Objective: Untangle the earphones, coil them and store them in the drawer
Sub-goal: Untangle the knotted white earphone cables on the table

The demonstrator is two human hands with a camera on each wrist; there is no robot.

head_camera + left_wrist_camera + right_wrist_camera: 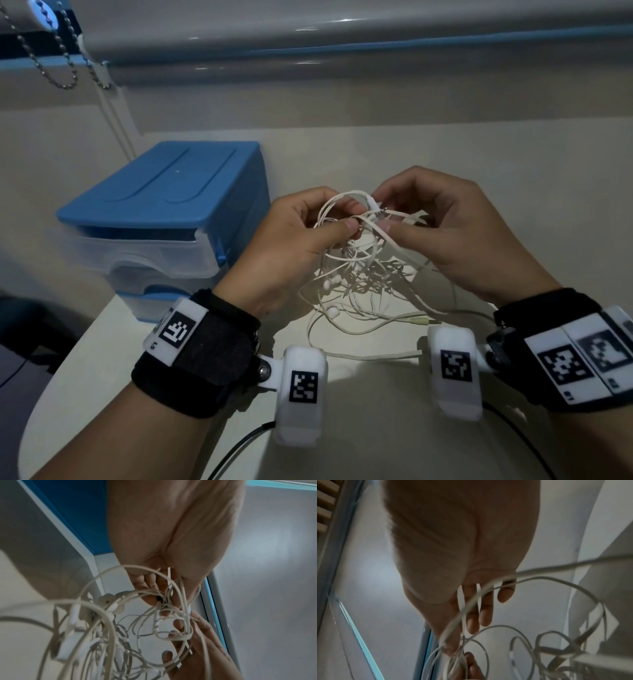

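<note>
A tangle of white earphones (pixel 359 263) hangs between both hands above the pale table (pixel 513 205). My left hand (pixel 301 236) pinches several cord loops between thumb and fingers. My right hand (pixel 442 226) pinches a strand close to a small plug at the top of the knot. Two earbuds (pixel 331 283) dangle below, and a jack plug (pixel 420 321) lies on the table. From the left wrist view, loops of earphones (pixel 120 615) hang under the left hand (pixel 164 588), with fingers of the right hand (pixel 193 639) among them. The right wrist view has the right hand (pixel 464 601) with the cords (pixel 505 642) crossing its fingers.
A blue-topped drawer unit (pixel 164 219) with translucent drawers stands at the left of the table, its upper drawer (pixel 137 253) pulled slightly out. A window sill and a bead chain (pixel 51 65) are behind. Black cables (pixel 239 445) run off the near edge.
</note>
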